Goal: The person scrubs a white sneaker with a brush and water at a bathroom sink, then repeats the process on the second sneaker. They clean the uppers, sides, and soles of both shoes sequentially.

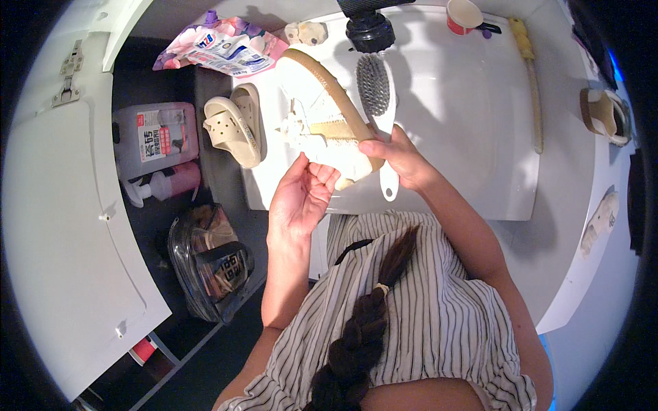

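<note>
Both hands hold a white sneaker (303,87) with a tan sole above the white washbasin (462,128). The toe points away from me and the sole faces right. My left hand (308,192) supports the shoe near its laces and opening, palm up. With the thumb over the heel, my right hand (403,156) grips the back of the shoe. A white-handled scrub brush (374,85) with grey bristles lies beside the sole. Its handle passes close by my right hand; whether they touch, I cannot tell. Strong light washes out much of the shoe's upper.
A black faucet (370,31) stands at the back, with a paper cup (462,18) and a yellow-topped stick (532,82) to its right. Left are beige slippers (234,131), a detergent pouch (221,46), a jug (154,131), a clear bag (211,262) and an open cabinet door (67,205).
</note>
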A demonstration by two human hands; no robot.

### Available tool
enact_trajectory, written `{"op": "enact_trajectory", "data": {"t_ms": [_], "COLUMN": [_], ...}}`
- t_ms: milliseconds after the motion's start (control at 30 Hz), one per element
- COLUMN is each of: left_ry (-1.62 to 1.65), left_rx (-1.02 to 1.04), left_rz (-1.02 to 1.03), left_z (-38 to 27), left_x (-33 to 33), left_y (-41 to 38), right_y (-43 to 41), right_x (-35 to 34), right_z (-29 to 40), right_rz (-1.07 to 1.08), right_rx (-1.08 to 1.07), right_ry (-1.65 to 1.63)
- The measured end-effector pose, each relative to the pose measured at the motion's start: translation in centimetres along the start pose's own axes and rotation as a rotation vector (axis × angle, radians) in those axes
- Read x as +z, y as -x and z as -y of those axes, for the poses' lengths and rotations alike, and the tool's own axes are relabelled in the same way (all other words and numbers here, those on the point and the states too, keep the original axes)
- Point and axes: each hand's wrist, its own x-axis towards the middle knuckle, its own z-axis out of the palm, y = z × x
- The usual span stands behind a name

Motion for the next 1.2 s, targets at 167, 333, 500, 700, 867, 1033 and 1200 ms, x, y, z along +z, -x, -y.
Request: {"op": "enact_trajectory", "data": {"t_ms": [167,333,500,700,867,1033,1200], "left_ry": [0.018,-0.036,0.054,0.144,0.007,-0.932,-1.211], "left_rx": [-0.049,-0.066,-0.118,-0.054,0.09,0.138,0.298], "left_rz": [-0.063,-0.008,0.015,-0.011,0.013,-0.13,-0.216], "left_z": [-0.1,-0.7,-0.9,0.2,1.3,1.8,3.0], "left_x": [-0.1,-0.4,-0.2,0.2,2.2,0.3,-2.2], "left_y": [0.3,0.5,0.7,1.0,1.6,0.9,0.3], "right_y": [0.3,0.2,0.7,0.2,0.3,-0.7,-0.6], "right_x": [0.4,0.6,1.4,0.5,-0.2,-1.2,-1.9], "right_z": [0.9,0.6,1.7,0.4,0.6,-0.9,-0.9], "right_rz": [0.078,0.1,0.142,0.169,0.105,0.091,0.045], "right_rx": [-0.072,-0.142,-0.187,-0.275,-0.111,-0.077,0.034], "right_ry": [0.176,0.147,0.117,0.091,0.037,0.219,0.266]}}
